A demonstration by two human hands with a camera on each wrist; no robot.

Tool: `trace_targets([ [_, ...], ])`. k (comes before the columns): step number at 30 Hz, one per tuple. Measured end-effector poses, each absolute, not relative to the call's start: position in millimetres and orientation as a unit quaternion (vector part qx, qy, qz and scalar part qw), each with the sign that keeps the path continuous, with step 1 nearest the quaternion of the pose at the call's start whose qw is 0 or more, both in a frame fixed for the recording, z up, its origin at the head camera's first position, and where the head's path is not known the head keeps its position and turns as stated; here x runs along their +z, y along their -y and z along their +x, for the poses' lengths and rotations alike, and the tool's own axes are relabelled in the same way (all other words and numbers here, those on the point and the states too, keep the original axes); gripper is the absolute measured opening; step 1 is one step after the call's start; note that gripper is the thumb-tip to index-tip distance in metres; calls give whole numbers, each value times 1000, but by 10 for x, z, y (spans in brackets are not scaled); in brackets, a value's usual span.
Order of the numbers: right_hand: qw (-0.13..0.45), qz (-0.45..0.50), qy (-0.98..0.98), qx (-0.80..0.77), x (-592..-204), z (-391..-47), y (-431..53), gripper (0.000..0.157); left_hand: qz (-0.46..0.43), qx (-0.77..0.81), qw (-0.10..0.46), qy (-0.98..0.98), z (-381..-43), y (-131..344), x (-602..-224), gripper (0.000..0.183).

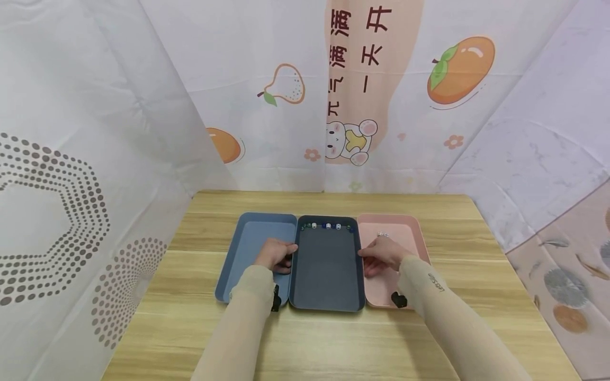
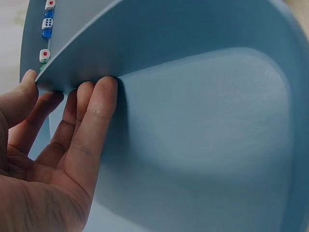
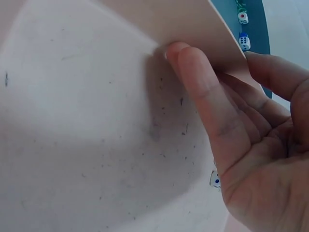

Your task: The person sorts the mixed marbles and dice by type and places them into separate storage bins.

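My left hand (image 1: 275, 253) pinches the adjoining rims of the blue tray (image 1: 254, 235) and the dark tray (image 1: 326, 275). In the left wrist view its thumb lies at the rim and its fingers press the blue wall from inside. On the other side, my right hand (image 1: 385, 253) pinches where the pink tray (image 1: 407, 227) meets the dark tray, its fingers (image 3: 198, 72) inside the pink wall. White dice (image 1: 328, 226) and small blue and green pieces (image 1: 351, 229) line the dark tray's far end. Beyond my right hand, white dice (image 1: 383, 234) lie in the pink tray.
All three trays stand side by side on a wood-grain table (image 1: 324, 344). Behind the table hangs a printed cloth (image 1: 286, 174) with fruit drawings. Dark specks mark the pink tray's floor. A black wrist strap piece (image 1: 399, 300) shows beneath my right sleeve.
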State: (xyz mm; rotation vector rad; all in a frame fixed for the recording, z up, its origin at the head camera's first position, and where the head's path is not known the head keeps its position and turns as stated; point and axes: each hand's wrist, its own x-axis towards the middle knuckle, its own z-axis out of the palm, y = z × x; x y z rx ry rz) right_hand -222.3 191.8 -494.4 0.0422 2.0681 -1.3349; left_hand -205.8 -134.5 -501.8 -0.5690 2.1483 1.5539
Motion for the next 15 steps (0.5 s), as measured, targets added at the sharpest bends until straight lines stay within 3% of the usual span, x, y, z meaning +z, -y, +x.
trace_targets([
  [15, 345, 13, -783, -517, -4972, -2234, -1953, 32, -205, 556, 221, -774, -2078, 1350, -5038, 36],
])
